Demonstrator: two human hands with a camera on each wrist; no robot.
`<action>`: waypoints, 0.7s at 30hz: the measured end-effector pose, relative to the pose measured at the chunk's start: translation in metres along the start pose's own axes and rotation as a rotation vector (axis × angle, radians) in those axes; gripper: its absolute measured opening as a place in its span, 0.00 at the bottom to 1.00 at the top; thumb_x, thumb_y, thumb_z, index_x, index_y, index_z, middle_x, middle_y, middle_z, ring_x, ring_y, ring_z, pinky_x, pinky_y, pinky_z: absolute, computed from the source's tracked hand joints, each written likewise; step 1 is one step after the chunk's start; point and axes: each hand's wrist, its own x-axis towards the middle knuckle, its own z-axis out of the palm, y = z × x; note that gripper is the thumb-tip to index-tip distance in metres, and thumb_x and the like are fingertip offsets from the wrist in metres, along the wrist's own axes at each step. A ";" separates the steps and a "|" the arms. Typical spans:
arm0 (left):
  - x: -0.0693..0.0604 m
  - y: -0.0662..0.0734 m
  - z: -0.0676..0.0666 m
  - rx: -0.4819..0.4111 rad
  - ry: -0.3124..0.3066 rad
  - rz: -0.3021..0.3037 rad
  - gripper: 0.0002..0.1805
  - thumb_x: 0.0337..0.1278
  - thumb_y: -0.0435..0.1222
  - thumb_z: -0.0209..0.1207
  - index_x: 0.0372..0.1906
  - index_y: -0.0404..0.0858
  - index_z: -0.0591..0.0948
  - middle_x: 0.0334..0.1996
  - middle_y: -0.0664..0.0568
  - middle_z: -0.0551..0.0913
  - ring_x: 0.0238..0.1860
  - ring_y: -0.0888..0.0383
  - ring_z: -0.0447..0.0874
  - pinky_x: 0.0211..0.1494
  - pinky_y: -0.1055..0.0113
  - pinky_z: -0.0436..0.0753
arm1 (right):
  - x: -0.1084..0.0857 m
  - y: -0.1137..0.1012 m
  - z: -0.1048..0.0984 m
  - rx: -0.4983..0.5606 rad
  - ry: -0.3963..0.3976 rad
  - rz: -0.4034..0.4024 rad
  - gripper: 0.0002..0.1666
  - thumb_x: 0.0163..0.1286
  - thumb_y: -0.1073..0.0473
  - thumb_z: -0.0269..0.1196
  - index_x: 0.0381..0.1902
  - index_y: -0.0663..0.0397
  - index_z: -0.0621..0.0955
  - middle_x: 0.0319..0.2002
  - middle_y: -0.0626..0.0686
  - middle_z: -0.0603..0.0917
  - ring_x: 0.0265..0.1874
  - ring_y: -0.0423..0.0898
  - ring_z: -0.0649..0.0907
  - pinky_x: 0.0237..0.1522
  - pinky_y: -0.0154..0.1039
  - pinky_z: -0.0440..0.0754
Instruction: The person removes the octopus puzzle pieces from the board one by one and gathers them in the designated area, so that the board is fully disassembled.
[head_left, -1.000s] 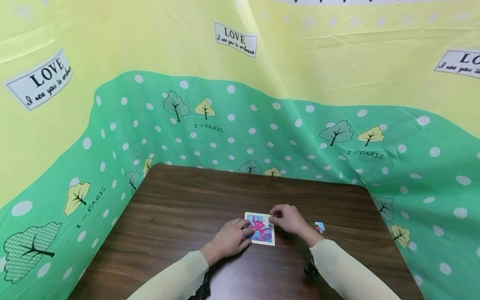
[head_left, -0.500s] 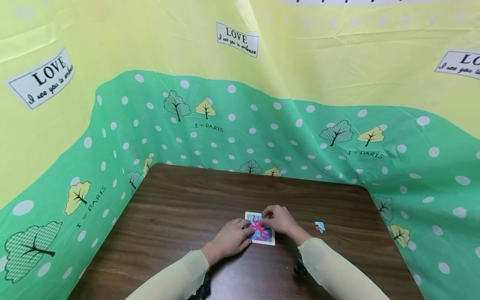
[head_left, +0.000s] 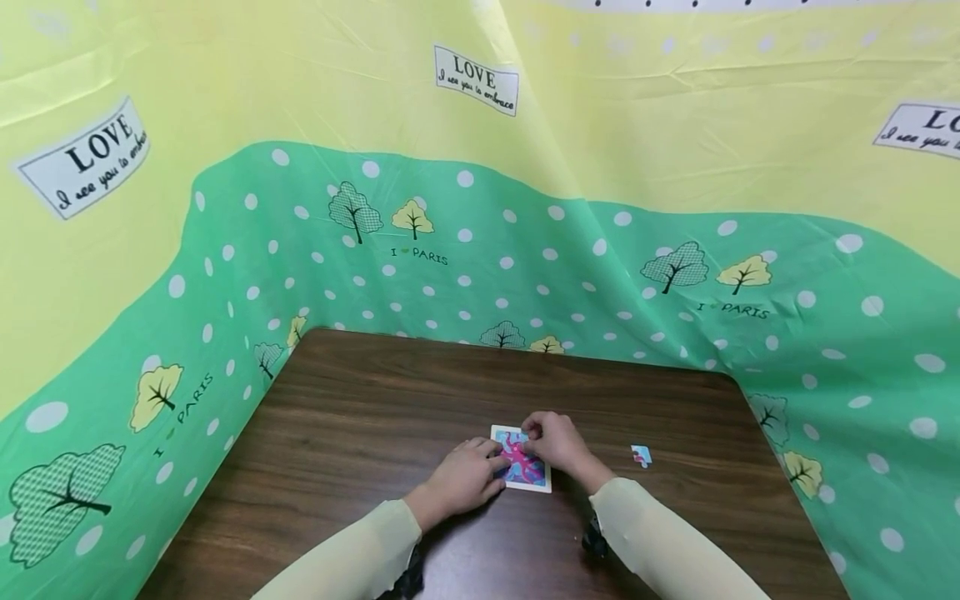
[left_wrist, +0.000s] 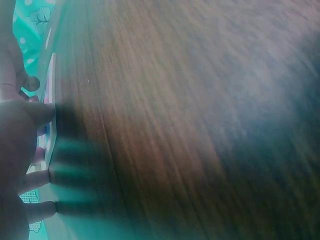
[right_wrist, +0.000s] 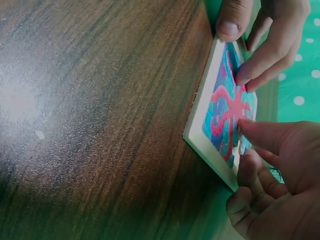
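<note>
In the head view, a small square jigsaw puzzle (head_left: 525,475) with a pink octopus and a white border lies on the table. My left hand (head_left: 462,479) rests at its left side, fingers spread; the right wrist view shows the left thumb (right_wrist: 230,27) on the border and fingertips touching the picture. Over the upper right part, my right hand (head_left: 558,442) pinches a small bluish puzzle piece (right_wrist: 243,146) between thumb and forefinger, low against the picture. Fingers partly cover the piece. A pale gap shows beside it.
A loose puzzle piece (head_left: 641,455) lies on the dark wooden table (head_left: 375,383), right of the right hand. A tiny pale speck (right_wrist: 40,134) is on the wood. Green and yellow printed cloth (head_left: 420,292) stands behind the table and along both sides.
My right hand has moved left from the puzzle's upper right corner to over the picture, then shifted only slightly. The left hand and the loose piece stay in place.
</note>
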 end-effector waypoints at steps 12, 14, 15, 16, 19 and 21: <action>0.000 0.002 -0.002 -0.006 0.014 -0.002 0.18 0.70 0.52 0.60 0.59 0.52 0.85 0.61 0.50 0.82 0.63 0.53 0.80 0.66 0.56 0.80 | 0.004 0.002 0.000 0.025 -0.021 0.042 0.10 0.59 0.61 0.77 0.39 0.53 0.88 0.30 0.47 0.81 0.31 0.44 0.78 0.36 0.38 0.79; 0.000 0.002 -0.002 -0.006 0.014 -0.001 0.19 0.70 0.52 0.60 0.59 0.52 0.85 0.61 0.50 0.83 0.63 0.54 0.80 0.66 0.57 0.80 | 0.003 0.002 -0.001 0.033 -0.032 0.048 0.10 0.60 0.61 0.77 0.40 0.52 0.88 0.31 0.47 0.82 0.32 0.45 0.78 0.36 0.39 0.80; 0.000 0.002 -0.003 -0.005 0.012 -0.002 0.19 0.70 0.52 0.60 0.59 0.52 0.85 0.61 0.50 0.83 0.63 0.54 0.80 0.66 0.57 0.80 | 0.003 0.002 -0.002 0.036 -0.036 0.049 0.10 0.60 0.61 0.76 0.40 0.52 0.88 0.32 0.48 0.82 0.33 0.45 0.78 0.37 0.39 0.80; 0.000 0.002 -0.003 -0.005 0.011 -0.003 0.18 0.70 0.51 0.60 0.59 0.52 0.85 0.61 0.50 0.83 0.63 0.54 0.80 0.66 0.57 0.80 | 0.003 0.002 -0.002 0.041 -0.039 0.051 0.10 0.61 0.61 0.76 0.40 0.52 0.88 0.32 0.48 0.82 0.33 0.45 0.78 0.37 0.39 0.80; 0.000 0.002 -0.003 0.001 0.000 -0.005 0.20 0.70 0.52 0.60 0.61 0.53 0.85 0.61 0.50 0.82 0.63 0.54 0.80 0.66 0.57 0.80 | 0.003 0.003 -0.003 0.051 -0.039 0.047 0.08 0.62 0.61 0.75 0.40 0.51 0.88 0.32 0.47 0.82 0.33 0.45 0.79 0.37 0.39 0.80; 0.000 0.002 -0.003 0.012 -0.016 -0.004 0.21 0.71 0.53 0.59 0.64 0.55 0.83 0.62 0.51 0.82 0.63 0.54 0.79 0.66 0.57 0.80 | 0.004 0.004 -0.003 0.056 -0.035 0.044 0.07 0.63 0.61 0.74 0.39 0.51 0.88 0.31 0.47 0.83 0.33 0.44 0.79 0.37 0.39 0.80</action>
